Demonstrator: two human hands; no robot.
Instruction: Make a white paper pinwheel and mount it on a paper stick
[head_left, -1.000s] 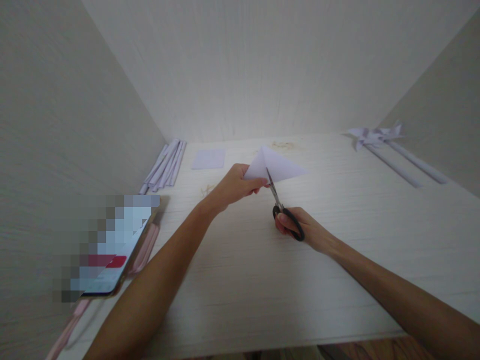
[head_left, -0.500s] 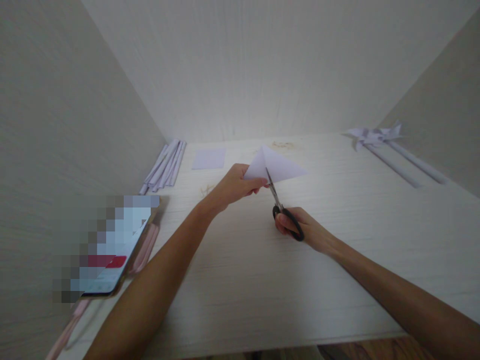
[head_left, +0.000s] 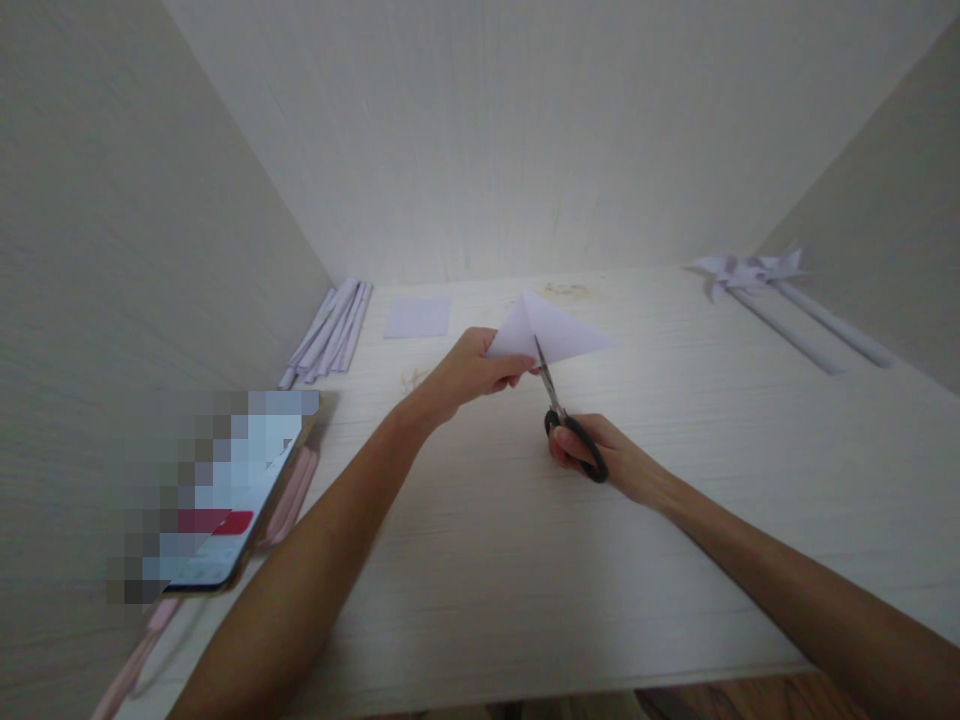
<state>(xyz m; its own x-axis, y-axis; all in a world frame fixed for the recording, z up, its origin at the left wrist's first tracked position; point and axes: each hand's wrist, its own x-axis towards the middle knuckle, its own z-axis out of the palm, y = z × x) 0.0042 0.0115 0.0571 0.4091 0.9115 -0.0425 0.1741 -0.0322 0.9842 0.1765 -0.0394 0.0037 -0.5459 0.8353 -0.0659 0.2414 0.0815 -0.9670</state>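
A white sheet of paper (head_left: 570, 333), creased and triangular in outline, is pinched by my left hand (head_left: 491, 362) at its lower left edge, above the table. My right hand (head_left: 589, 455) grips black-handled scissors (head_left: 553, 393), fingers in the loops. The blades point up and away, with their tips over the paper near its crease; the lower blade is partly hidden, so how deep any cut runs I cannot tell. Behind my left hand, a square piece of paper (head_left: 418, 318) lies flat on the table.
Several rolled paper sticks (head_left: 334, 330) lie at the back left. Two paper pinwheels (head_left: 750, 275) on paper sticks rest at the back right. A phone (head_left: 232, 500) leans at the left, with a pink cable (head_left: 289, 500) beside it. Walls enclose the white table (head_left: 480, 600) on three sides.
Almost nothing differs. The scissors have shifted very slightly at the paper, their blades a little closer together; the paper and both arms stay nearly still.
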